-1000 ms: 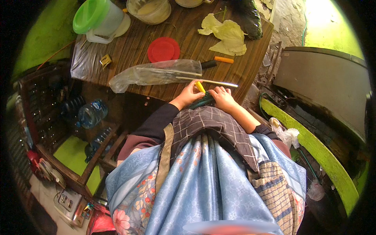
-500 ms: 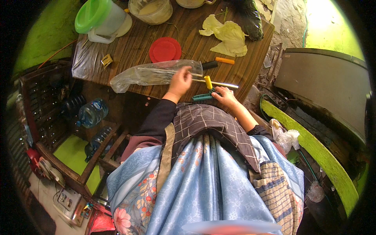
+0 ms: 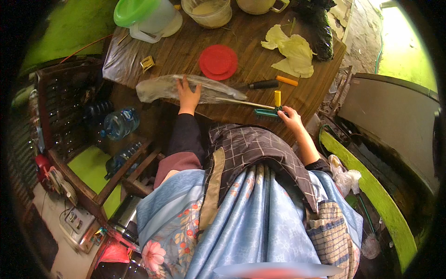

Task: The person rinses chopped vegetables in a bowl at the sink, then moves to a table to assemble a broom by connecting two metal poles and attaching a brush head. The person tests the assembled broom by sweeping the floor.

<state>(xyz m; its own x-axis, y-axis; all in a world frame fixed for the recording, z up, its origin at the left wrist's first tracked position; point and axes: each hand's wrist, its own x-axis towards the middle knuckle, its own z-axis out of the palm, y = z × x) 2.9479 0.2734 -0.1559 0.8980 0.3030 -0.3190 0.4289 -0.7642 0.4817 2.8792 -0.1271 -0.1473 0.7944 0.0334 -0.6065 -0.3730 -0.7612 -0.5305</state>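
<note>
My left hand (image 3: 188, 96) lies with fingers spread on a clear plastic bag (image 3: 155, 89) near the table's front edge. From the bag's right end a thin metal rod (image 3: 248, 103) runs toward a green brush head (image 3: 265, 112) with dark bristles and an upright yellow socket (image 3: 277, 98). My right hand (image 3: 291, 118) pinches the right end of that brush head. Whether the rod is joined to it, I cannot tell. Behind the rod lie a black-handled knife (image 3: 264, 84), its blade partly under the bag, and an orange stick-like piece (image 3: 287, 81).
On the brown table (image 3: 253, 56) are a red lid (image 3: 218, 62), pale cabbage leaves (image 3: 297, 53), a small gold box (image 3: 147, 63), a green-lidded jug (image 3: 153, 21), a tub (image 3: 206, 13) and a black bag (image 3: 321, 35). Water bottles (image 3: 121, 123) lie at the left, beside a wooden chair.
My left hand has moved from the rods leftward onto the plastic bag, its fingers now spread. My right hand stays at the brush head. The whole view has shifted slightly.
</note>
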